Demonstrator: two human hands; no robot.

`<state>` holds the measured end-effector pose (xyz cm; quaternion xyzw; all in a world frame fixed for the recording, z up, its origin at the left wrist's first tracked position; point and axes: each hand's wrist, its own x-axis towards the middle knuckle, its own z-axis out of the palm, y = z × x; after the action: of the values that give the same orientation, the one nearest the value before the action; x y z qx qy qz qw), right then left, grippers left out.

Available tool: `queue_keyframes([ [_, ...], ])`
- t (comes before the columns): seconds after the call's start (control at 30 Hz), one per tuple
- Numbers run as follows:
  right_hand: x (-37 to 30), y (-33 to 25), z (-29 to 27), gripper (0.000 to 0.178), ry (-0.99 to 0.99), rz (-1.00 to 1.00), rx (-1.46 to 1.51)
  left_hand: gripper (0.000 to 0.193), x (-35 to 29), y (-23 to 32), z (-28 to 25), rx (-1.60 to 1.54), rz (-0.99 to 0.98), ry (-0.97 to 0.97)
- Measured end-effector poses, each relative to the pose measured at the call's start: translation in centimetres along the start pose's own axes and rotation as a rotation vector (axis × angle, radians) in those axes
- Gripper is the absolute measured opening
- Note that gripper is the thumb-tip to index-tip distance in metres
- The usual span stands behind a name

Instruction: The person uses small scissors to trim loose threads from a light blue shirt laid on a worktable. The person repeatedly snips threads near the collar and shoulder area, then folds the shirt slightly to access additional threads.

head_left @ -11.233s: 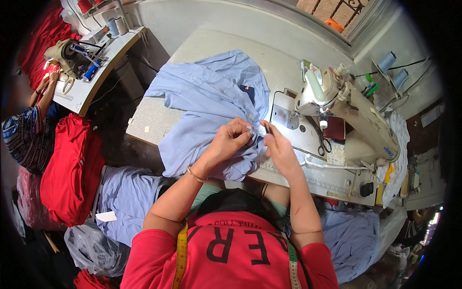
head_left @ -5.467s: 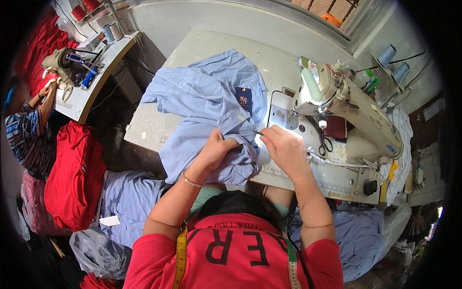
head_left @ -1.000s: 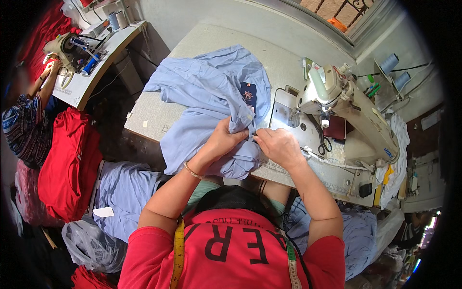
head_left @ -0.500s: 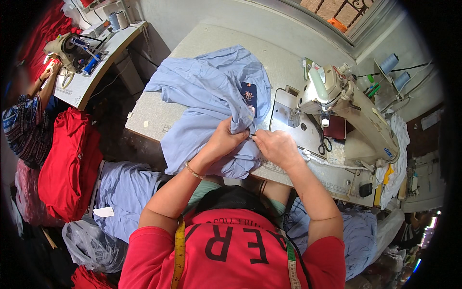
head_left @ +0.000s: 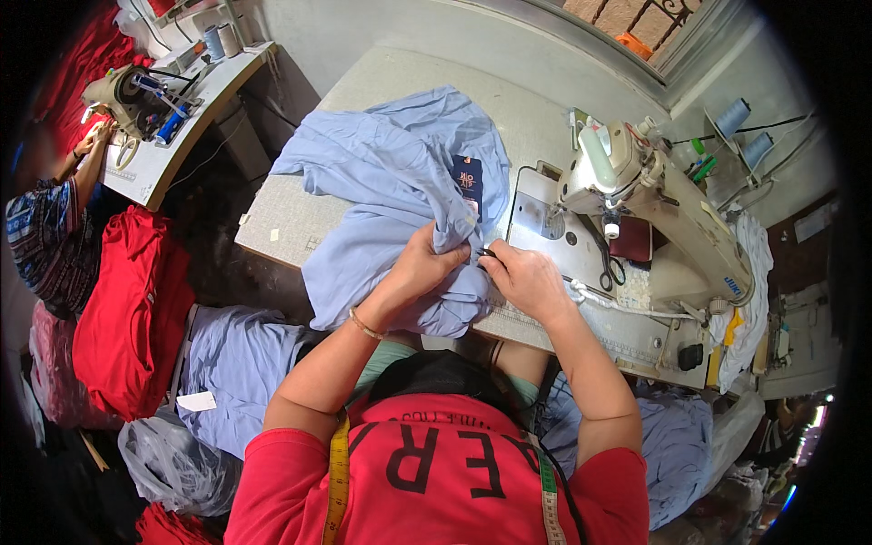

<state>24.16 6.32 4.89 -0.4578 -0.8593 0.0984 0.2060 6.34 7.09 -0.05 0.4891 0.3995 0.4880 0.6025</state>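
A light blue garment (head_left: pixel 363 227) lies bunched on the sewing table, with a dark blue hang tag (head_left: pixel 469 179) on its right part. My left hand (head_left: pixel 423 262) is closed on a fold of this cloth near the table's front edge. Just right of it, my right hand (head_left: pixel 529 280) pinches a small dark tool (head_left: pixel 487 253) whose tip points at the cloth by my left fingertips. The tool's exact kind is too small to tell, and my fingers cover most of it.
A sewing machine (head_left: pixel 654 191) stands right of my hands, with black-handled scissors (head_left: pixel 610 263) beside its needle plate. Blue thread cones (head_left: pixel 734 118) are behind it. At far left a person (head_left: pixel 54 218) works at another machine (head_left: pixel 123 100). Red cloth (head_left: pixel 132 309) hangs nearby.
My right hand has shifted slightly right, away from my left fingers, and more of the dark tool shows. The left hand keeps its hold on the cloth.
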Motion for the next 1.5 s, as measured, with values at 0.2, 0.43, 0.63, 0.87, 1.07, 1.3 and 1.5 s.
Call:
queue_keyframes([
  [0.2,0.0,-0.4,-0.1,0.022,-0.005,-0.028,-0.095,0.025,0.0,-0.2,0.1,0.062,0.052,0.005],
  [0.43,0.3,-0.7,-0.5,0.022,-0.084,0.018,-0.102,0.025,-0.1,0.0,0.0,0.051,0.041,0.006],
  [0.63,-0.2,-0.5,0.4,0.02,0.151,0.07,0.283,0.025,-0.2,0.3,0.2,0.006,-0.01,0.016],
  [0.87,-0.3,-0.8,2.0,0.016,0.245,0.095,0.061,0.02,-0.6,-0.3,0.6,0.198,0.14,0.06],
  [1.07,0.5,-1.8,2.3,0.017,0.228,0.278,0.174,0.017,-0.6,-1.2,0.8,0.362,0.266,0.086],
  [1.3,0.7,2.3,2.1,0.011,0.597,0.435,0.568,0.021,-0.7,-0.5,0.9,0.14,0.142,0.11],
  [1.5,-0.9,3.2,1.5,0.018,0.257,0.382,0.525,0.023,-0.3,-0.8,0.8,0.05,0.083,0.104],
])
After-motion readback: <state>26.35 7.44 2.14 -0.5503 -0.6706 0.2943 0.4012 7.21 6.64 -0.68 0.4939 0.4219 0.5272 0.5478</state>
